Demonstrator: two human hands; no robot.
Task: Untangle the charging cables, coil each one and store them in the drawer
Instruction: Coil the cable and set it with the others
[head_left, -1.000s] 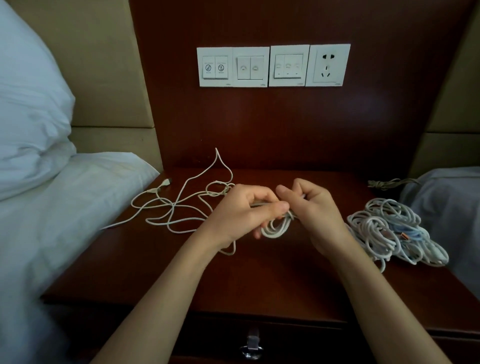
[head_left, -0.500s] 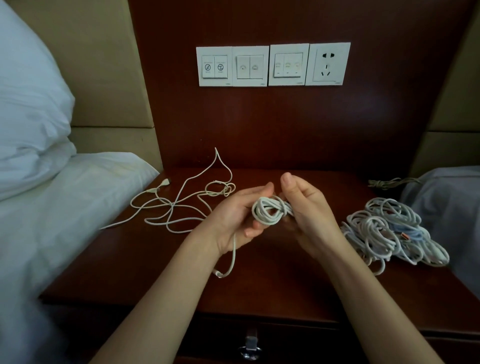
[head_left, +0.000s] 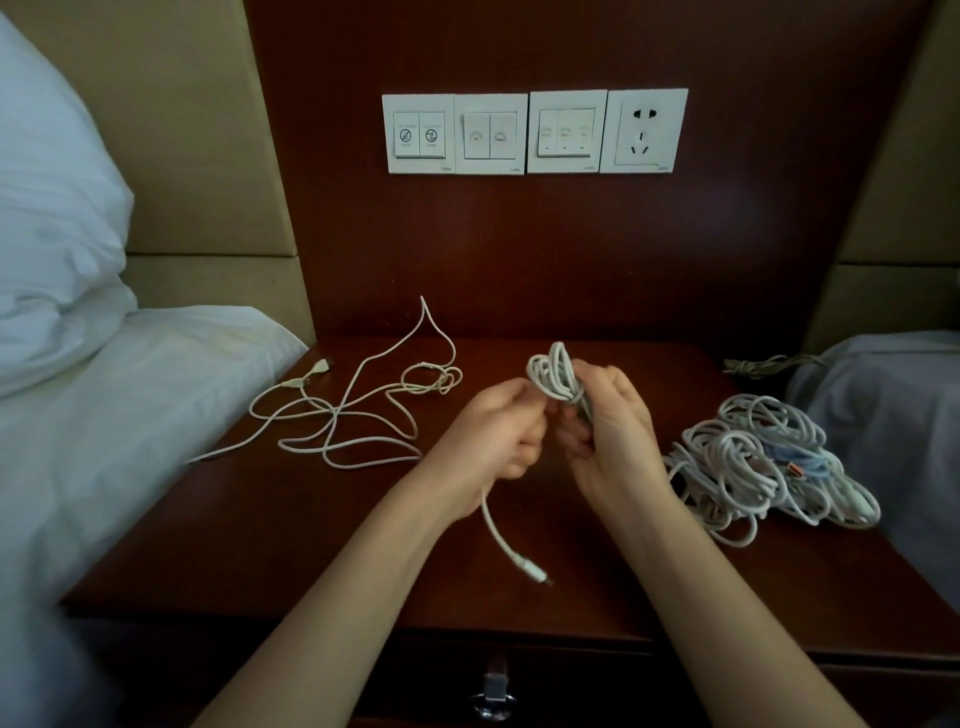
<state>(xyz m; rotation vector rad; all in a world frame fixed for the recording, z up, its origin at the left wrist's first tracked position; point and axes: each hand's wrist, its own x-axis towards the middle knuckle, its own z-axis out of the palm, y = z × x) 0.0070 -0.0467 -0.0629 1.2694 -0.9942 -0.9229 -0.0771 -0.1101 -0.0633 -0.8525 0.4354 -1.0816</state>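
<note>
Head cam: right hand (head_left: 615, 441) grips a coiled cable (head_left: 553, 374) w/ its loops standing above the fingers. Left hand (head_left: 493, 441), just beside it, is curled round the same cable's free tail, whose plug (head_left: 531, 570) hangs over the nightstand (head_left: 260, 535). Loose cable (head_left: 363, 415) lies spread on the top at left, tangled pile (head_left: 753, 462) at right, and the drawer (head_left: 571, 686) below is closed.

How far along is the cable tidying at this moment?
Done: nothing visibly stored; the drawer is shut. In hand: left hand and right hand grip one white cable, mostly coiled, plug end dangling. Left: the loose cable at left, the heap at right, then stowing everything.
</note>
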